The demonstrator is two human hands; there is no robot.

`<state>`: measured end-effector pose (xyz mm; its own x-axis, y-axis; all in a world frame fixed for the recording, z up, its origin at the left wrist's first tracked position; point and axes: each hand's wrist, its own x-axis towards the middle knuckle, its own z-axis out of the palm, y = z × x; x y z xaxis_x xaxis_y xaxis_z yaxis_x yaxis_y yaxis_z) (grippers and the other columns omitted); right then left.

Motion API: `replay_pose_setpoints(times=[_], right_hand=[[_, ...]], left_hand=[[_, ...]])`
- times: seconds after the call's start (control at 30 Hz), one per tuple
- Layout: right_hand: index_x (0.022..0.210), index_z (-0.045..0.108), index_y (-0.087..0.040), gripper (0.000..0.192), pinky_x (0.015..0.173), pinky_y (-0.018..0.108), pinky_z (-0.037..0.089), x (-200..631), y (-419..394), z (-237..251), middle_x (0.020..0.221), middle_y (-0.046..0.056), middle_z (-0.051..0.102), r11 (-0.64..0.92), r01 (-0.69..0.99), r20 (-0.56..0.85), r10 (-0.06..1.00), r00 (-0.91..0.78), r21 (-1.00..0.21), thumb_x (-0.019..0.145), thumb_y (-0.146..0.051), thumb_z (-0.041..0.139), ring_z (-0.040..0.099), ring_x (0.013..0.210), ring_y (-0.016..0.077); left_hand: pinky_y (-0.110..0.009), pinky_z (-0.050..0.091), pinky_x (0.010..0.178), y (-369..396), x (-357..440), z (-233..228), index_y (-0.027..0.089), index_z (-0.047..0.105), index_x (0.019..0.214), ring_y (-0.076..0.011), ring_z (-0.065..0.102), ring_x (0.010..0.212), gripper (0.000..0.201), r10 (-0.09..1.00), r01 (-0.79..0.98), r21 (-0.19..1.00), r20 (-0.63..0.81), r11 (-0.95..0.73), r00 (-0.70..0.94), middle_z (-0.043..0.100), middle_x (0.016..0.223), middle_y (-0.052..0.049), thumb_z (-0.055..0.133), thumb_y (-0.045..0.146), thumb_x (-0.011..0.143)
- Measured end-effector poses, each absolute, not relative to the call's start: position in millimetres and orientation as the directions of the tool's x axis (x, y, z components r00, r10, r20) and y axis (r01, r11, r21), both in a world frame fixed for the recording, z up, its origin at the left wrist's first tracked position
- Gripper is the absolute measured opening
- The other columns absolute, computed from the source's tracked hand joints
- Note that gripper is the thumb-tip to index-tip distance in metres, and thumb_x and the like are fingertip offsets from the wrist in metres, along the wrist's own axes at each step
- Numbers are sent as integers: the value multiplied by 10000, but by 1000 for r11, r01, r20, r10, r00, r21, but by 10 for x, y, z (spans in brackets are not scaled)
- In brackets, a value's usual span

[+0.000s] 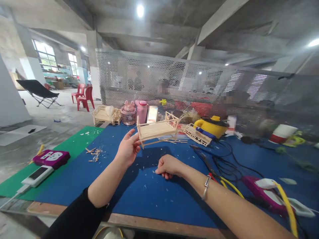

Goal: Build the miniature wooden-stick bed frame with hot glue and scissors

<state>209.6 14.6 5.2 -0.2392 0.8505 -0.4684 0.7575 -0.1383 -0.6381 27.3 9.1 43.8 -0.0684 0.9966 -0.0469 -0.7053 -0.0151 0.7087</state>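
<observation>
My left hand (129, 148) grips one end of a miniature wooden bed (158, 130), built from thin pale sticks, and holds it raised above the blue mat (139, 199). The bed is slightly tilted, with its taller end at the right. Low over the mat, my right hand (168, 166) is closed in a pinch, apart from the bed. A small pale bit shows by its fingertips, too small to name. Wood crumbs are scattered on the mat around it. Behind the bed lie several thin sticks (171, 140).
Another small wooden bed (106, 115), a pink jar (129, 114), a pink bottle (141, 112) and a yellow pot (211, 126) line the back before a perforated metal screen (159, 76). Wood scraps (96, 154) lie left. Pliers (203, 157), cables and purple power strips (51, 157) flank the hands.
</observation>
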Motion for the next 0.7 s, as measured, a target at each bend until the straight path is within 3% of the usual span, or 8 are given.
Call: replay_pose_setpoints(times=[0.33,0.5,0.6,0.7], right_hand=[[525,522,-172,257,385,182,386,2023,190,48,381,-60,516,-52,766,-422,857,-295,-641,660,-231,732,499,346,82],[646,634,-174,134,440,206,386,2039,142,-83,427,-60,543,140,723,-208,906,-369,-676,655,-263,733,512,391,96],[778,723,-200,106,574,222,421,2092,20,-123,628,-17,679,315,683,-22,900,-436,-659,684,-250,711,613,593,130],[795,746,-218,110,703,240,421,2120,-115,-130,795,10,724,434,667,115,877,-467,-605,751,-220,646,637,762,151]], left_hand=[[-94,362,340,191,409,309,170,424,1227,-46,552,416,480,997,-650,759,-61,23,-36,643,666,11,627,145,793],[-98,377,344,275,461,180,151,400,1247,-55,570,430,457,994,-582,809,-105,80,-9,652,682,-8,581,140,828],[-94,366,342,332,450,97,152,398,1264,-51,560,426,467,992,-527,843,-125,109,5,639,668,1,577,141,832],[-105,372,347,381,436,21,159,412,1279,-50,537,410,515,990,-461,877,-137,134,27,618,640,13,616,144,806]])
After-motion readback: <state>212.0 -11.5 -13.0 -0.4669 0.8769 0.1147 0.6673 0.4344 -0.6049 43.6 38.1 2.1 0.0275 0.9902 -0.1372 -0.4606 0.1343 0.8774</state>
